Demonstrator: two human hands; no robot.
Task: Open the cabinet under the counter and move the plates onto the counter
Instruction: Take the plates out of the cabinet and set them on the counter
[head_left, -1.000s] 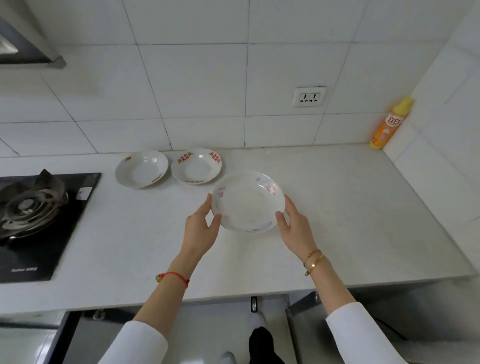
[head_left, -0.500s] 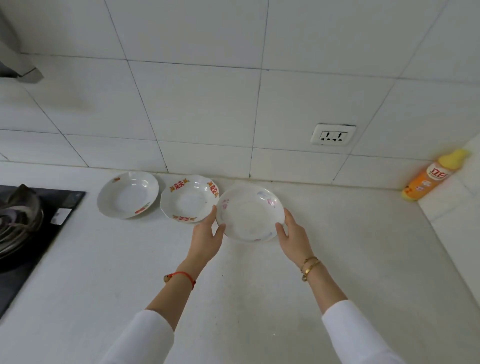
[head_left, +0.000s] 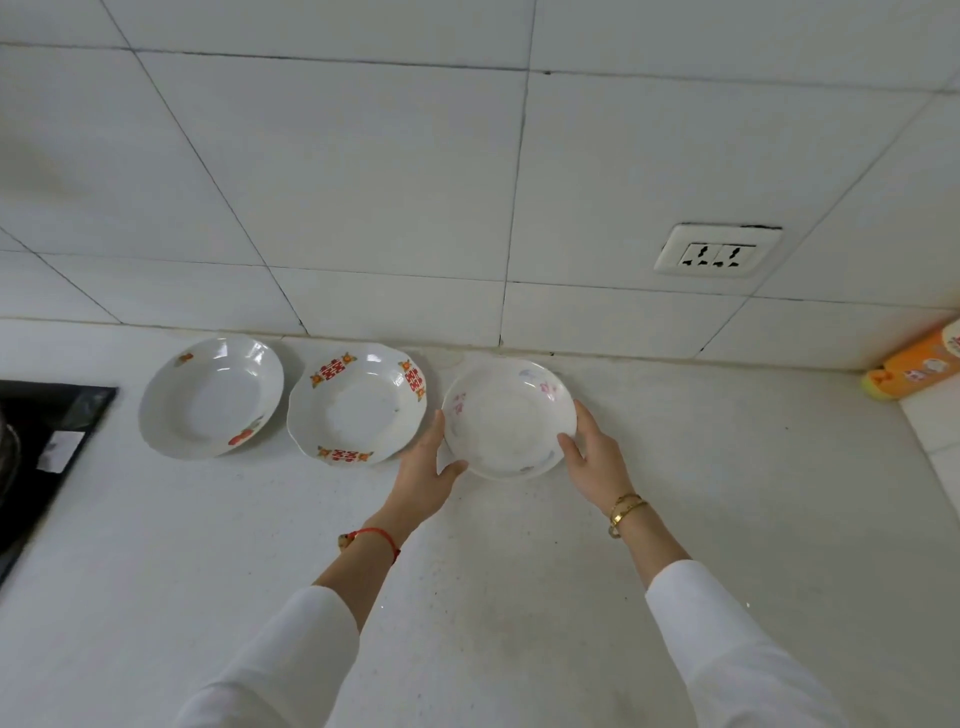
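A white plate with faint pink and blue flowers (head_left: 506, 415) sits at the back of the white counter (head_left: 467, 597), close to the tiled wall. My left hand (head_left: 426, 475) grips its left rim and my right hand (head_left: 592, 462) grips its right rim. To its left lies a scalloped plate with red and orange marks (head_left: 356, 402), nearly touching it. Further left lies a third white plate with a red fruit motif (head_left: 210, 397). The cabinet under the counter is out of view.
A black gas hob (head_left: 36, 457) fills the left edge of the counter. An orange bottle (head_left: 914, 366) stands at the far right by the side wall. A wall socket (head_left: 717, 252) sits above the counter on the right.
Both hands have carried the flowered plate away from me to the back of the counter, beside the scalloped plate. The view has tipped forward, so the counter's front edge has left the frame.
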